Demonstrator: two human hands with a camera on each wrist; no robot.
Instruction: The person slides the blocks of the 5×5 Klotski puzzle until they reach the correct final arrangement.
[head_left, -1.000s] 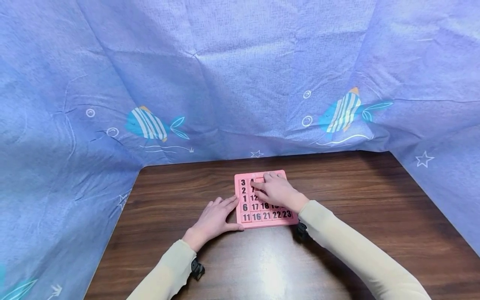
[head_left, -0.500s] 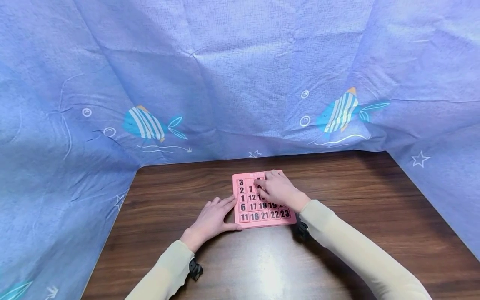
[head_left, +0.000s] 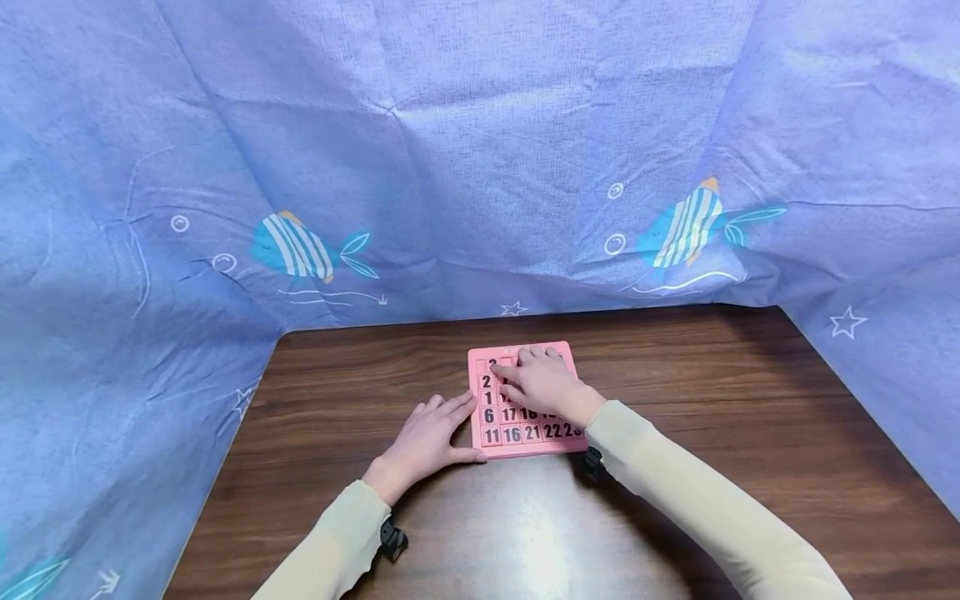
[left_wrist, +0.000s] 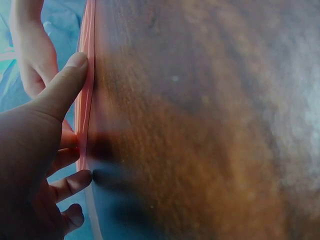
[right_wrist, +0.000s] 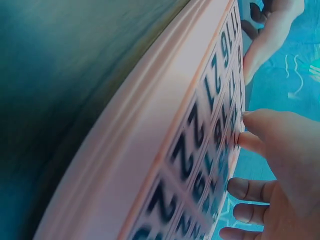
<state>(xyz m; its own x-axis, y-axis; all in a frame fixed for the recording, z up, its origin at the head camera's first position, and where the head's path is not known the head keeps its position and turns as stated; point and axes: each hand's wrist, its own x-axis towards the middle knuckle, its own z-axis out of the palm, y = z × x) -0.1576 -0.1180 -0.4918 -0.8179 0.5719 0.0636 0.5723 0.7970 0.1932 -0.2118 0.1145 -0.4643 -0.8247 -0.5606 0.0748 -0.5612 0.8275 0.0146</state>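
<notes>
A pink sliding number puzzle (head_left: pixel 534 450) lies flat on the table, its tiles printed with black numbers. My left hand (head_left: pixel 425 442) rests against the puzzle's left side, fingers extended along the edge and thumb (left_wrist: pixel 67 82) at the near left corner. Over the upper rows is my right hand (head_left: pixel 543 382), its index fingertip on the tile numbered 3 (head_left: pixel 492 363) in the top row. That tile stands right of a gap in the top left corner. The right hand hides much of the upper right tiles. In the right wrist view the bottom rows (right_wrist: pixel 186 142) show close up.
The dark brown wooden table (head_left: pixel 360 367) reaches around the puzzle on all sides. Behind it hangs a blue cloth (head_left: pixel 480 183) with printed fish, meeting the table's far edge. A black wrist strap (head_left: pixel 393 540) sits at the left sleeve.
In the top row, tile 4 has slid right, then tile 3, so the gap has shifted to the top left corner. My right hand has moved slightly left; my left hand stays put.
</notes>
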